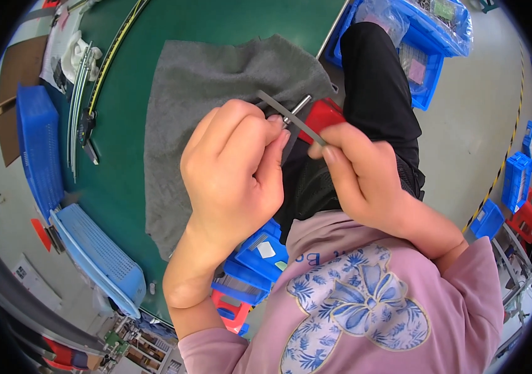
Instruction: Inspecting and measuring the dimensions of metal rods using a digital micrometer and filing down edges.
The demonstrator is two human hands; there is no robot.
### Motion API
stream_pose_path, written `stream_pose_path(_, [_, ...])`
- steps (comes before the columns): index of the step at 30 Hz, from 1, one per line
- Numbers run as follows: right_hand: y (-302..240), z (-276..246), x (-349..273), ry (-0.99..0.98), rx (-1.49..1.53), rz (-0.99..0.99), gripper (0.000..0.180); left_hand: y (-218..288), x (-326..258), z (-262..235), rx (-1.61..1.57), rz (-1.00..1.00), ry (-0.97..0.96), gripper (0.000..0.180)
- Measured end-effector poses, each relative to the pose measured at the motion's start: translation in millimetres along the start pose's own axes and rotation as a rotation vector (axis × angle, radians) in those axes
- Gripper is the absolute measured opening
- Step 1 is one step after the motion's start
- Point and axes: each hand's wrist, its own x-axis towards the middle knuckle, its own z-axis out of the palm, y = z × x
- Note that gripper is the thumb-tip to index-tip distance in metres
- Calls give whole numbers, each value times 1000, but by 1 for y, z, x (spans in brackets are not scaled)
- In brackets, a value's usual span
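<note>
My left hand (235, 168) is closed around a small metal rod (300, 105) whose shiny end sticks out past my fingertips. My right hand (356, 171) pinches the near end of a thin flat grey strip (285, 112), like a file, which lies slanted across the rod. Both hands meet just in front of my chest, above the edge of a grey cloth (216, 81) spread on the green table (216, 22). How the rod sits inside my left fist is hidden.
A red box (322, 115) lies under the hands beside my black-trousered leg. Blue bins (431, 37) with bagged parts stand on the floor. Blue trays (101, 255) sit at the table's left. Calipers (88, 128) lie on the table. More blue bins (260, 255) are under the table.
</note>
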Motion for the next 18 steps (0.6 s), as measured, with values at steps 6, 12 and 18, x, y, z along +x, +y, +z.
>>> stream_pose_path(6, [-9, -7, 0, -105, 17, 145, 8, -1, 0, 1, -3, 10, 4, 17])
stream_pose_path(12, [-9, 0, 16, -114, 120, 145, 10, 1, 1, 0, -5, -7, -13, 17])
stream_pose_path(18, [-8, -3, 12, -146, 156, 189, 10, 1, 2, 0, 10, -1, -29, 17])
